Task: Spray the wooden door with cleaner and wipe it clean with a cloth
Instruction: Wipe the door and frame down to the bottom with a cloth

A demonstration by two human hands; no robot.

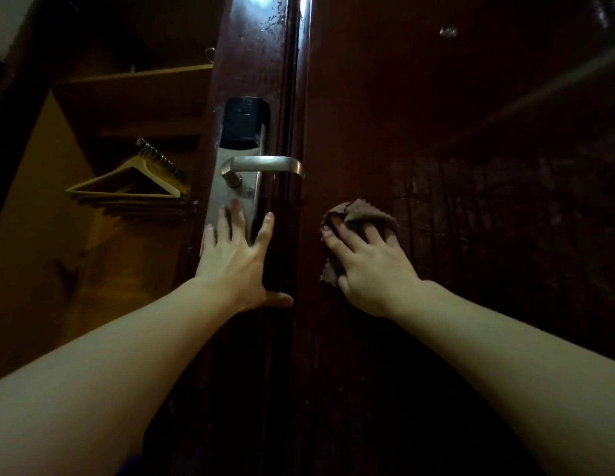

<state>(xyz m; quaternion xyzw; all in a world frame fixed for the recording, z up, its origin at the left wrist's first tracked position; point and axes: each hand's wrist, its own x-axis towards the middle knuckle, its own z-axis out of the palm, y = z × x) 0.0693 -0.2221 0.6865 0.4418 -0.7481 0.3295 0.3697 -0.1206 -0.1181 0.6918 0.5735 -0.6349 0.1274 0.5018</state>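
The dark red-brown wooden door (pixel 454 139) fills the right half of the view, its narrow edge (pixel 282 97) facing me. My right hand (pixel 368 269) presses a crumpled brown cloth (pixel 362 218) flat against the door face, a little below handle height. My left hand (pixel 237 255) lies spread on the door's edge below the lock plate, fingers apart, thumb hooked around the edge. It holds nothing. No spray bottle is in view.
A metal lever handle (pixel 265 164) sticks out from a steel lock plate with a black reader (pixel 244 123) above it. On the left stands a wooden closet with a shelf (pixel 134 77) and several wooden hangers (pixel 131 187). A small peephole (pixel 448 31) sits high on the door.
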